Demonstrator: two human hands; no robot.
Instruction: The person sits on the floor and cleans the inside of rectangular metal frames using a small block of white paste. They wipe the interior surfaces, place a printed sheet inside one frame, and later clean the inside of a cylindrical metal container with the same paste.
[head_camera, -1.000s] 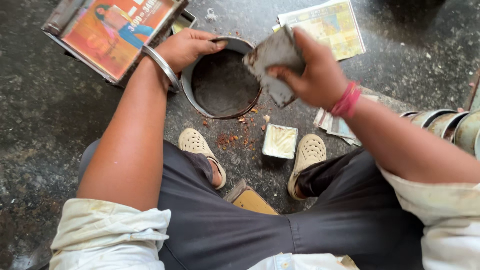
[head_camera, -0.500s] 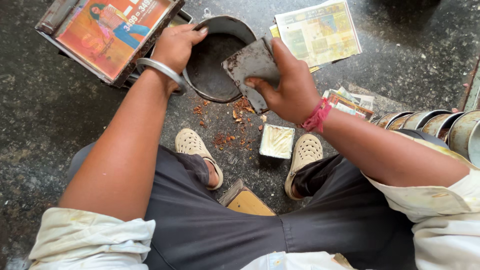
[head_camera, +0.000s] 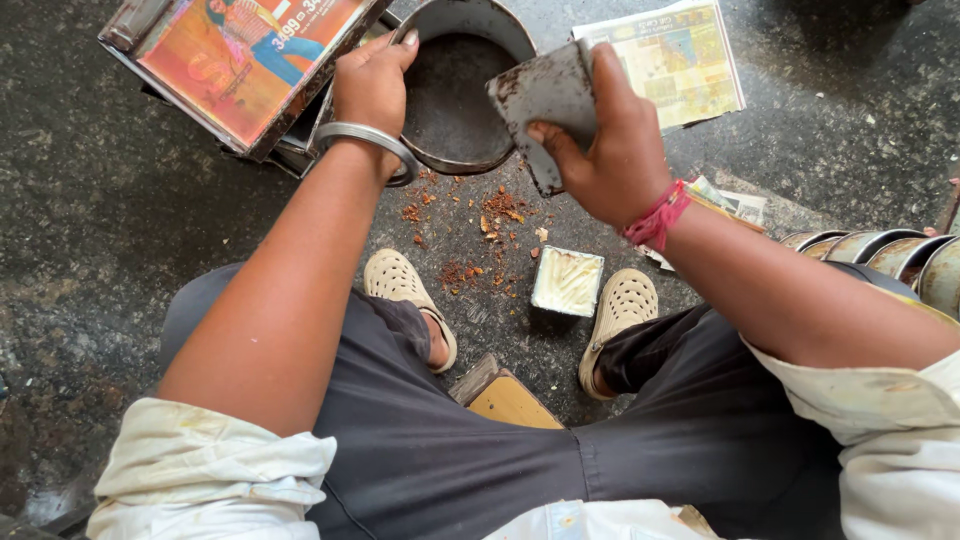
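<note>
My left hand (head_camera: 372, 85) grips the near-left rim of a round metal tin (head_camera: 460, 90), dark inside, standing on the stone floor. A silver bangle (head_camera: 365, 140) sits on that wrist. My right hand (head_camera: 610, 150) is closed on a flat, rusty metal scraper (head_camera: 540, 100), held tilted just over the tin's right rim. A red thread band circles the right wrist. Reddish-brown crumbs (head_camera: 480, 225) lie scattered on the floor below the tin.
A small square tray of pale paste (head_camera: 566, 282) sits between my two beige clogs. A stack of flat trays topped with a colourful printed sheet (head_camera: 240, 60) is at upper left. Newspaper (head_camera: 680, 60) lies at upper right. Several round tins (head_camera: 880, 255) line the right edge.
The view has dropped so the tin sits higher in frame. My right hand with the scraper has shifted slightly right of the tin's rim; more crumbs lie on the floor.
</note>
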